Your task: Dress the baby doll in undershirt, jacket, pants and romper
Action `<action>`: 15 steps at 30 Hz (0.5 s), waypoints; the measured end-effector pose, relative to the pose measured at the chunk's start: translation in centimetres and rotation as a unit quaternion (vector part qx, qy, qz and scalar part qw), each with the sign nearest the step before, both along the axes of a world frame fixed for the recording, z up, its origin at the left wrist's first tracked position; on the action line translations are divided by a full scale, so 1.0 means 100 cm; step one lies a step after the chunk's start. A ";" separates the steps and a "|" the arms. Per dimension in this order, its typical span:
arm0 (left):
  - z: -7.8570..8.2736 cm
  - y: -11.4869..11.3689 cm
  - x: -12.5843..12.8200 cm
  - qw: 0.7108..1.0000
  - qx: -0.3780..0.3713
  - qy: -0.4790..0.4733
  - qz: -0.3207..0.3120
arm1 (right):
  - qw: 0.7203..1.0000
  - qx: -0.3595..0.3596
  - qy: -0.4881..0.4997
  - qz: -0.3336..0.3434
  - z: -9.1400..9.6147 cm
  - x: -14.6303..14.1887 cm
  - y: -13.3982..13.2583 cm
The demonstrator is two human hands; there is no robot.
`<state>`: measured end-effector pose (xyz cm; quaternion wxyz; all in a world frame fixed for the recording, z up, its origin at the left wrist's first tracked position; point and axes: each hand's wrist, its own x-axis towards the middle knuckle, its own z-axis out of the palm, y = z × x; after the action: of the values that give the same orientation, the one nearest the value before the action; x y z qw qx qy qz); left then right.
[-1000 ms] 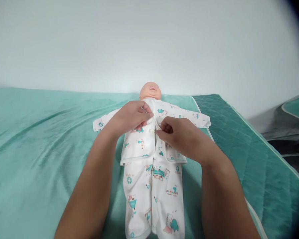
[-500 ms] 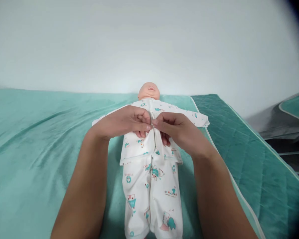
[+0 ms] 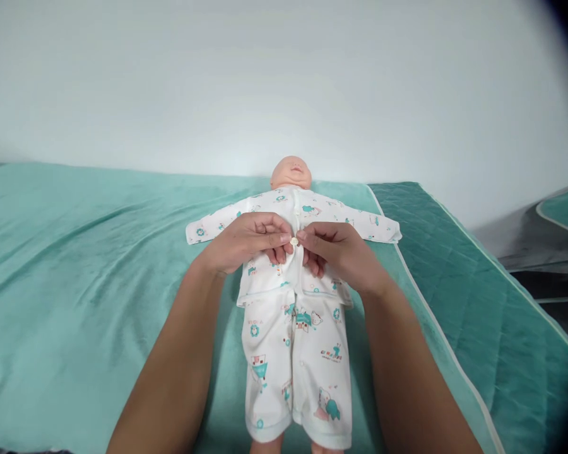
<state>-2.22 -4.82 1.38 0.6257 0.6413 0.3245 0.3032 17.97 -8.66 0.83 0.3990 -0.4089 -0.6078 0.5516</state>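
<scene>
A baby doll (image 3: 291,173) lies on its back, dressed in a white printed shirt (image 3: 260,291) and matching trousers (image 3: 322,378). Both of its sleeves stretch out sideways. At the middle of the shirt front, a small pale button (image 3: 294,241) shows between my fingertips. My left hand (image 3: 258,239) pinches the shirt's front edge just left of this button, thumb against forefinger. From the other side my right hand (image 3: 336,249) pinches the opposite edge at the button, its other fingers curled beneath. Below the hands the front edges run down to the hem.
A light green sheet (image 3: 99,284) with soft wrinkles lies under the doll. On the right is a darker quilted green mat (image 3: 478,302) with a pale border. The white wall (image 3: 218,82) rises behind the doll's head. At far right there is a dark metal frame (image 3: 558,290).
My hands have drawn slightly apart, and the button now shows between them. The left hand sits lower, uncovering the doll's sleeve. The whole view has shifted a little.
</scene>
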 end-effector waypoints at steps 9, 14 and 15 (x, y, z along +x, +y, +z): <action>0.002 -0.002 0.001 1.000 0.012 0.003 0.028 | 0.999 -0.006 -0.001 -0.039 0.000 -0.002 -0.003; 0.002 -0.003 0.003 0.999 0.018 0.030 0.029 | 0.998 -0.012 0.040 -0.046 -0.003 -0.003 -0.001; 0.002 -0.003 0.003 0.999 0.019 0.035 0.030 | 0.998 -0.015 0.047 -0.046 -0.004 -0.003 -0.001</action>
<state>-1.97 -5.13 1.57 0.5920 0.6533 0.3596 0.3057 17.72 -8.76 0.46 0.4460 -0.4161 -0.5604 0.5602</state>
